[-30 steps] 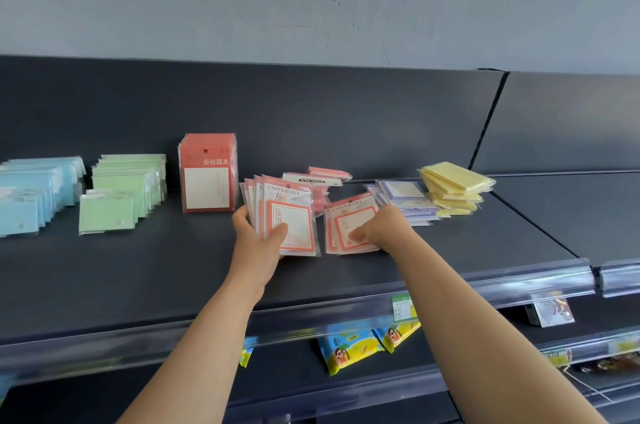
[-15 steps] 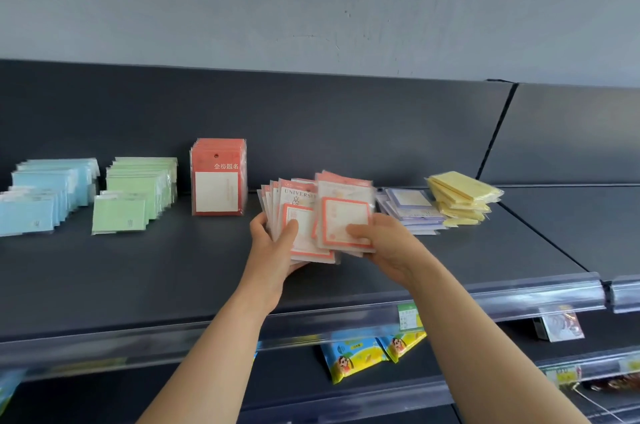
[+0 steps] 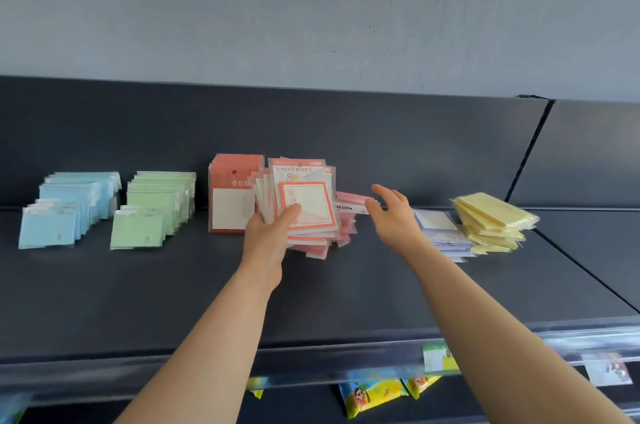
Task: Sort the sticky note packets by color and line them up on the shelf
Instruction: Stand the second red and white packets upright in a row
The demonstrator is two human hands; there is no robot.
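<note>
My left hand (image 3: 268, 236) grips a fanned bundle of red-bordered sticky note packets (image 3: 304, 201) above the dark shelf (image 3: 173, 292). Behind the bundle stands an upright row of red packets (image 3: 230, 201). My right hand (image 3: 393, 215) is open, fingers spread, just right of the bundle and touching a small heap of pink packets (image 3: 351, 205). Blue packets (image 3: 65, 208) and green packets (image 3: 156, 205) stand in rows at the left. Purple packets (image 3: 440, 229) and yellow packets (image 3: 491, 219) lie in loose piles at the right.
The shelf's back panel (image 3: 381, 146) rises behind the packets. A clear price rail (image 3: 311, 361) runs along the front edge. A lower shelf holds snack bags (image 3: 370, 396). A second shelf section (image 3: 595, 250) adjoins at the right.
My right hand added its red-bordered packets to the bundle in my left hand, let go and moved right toward the pink heap. The bundle rose and shifted back toward the red row.
</note>
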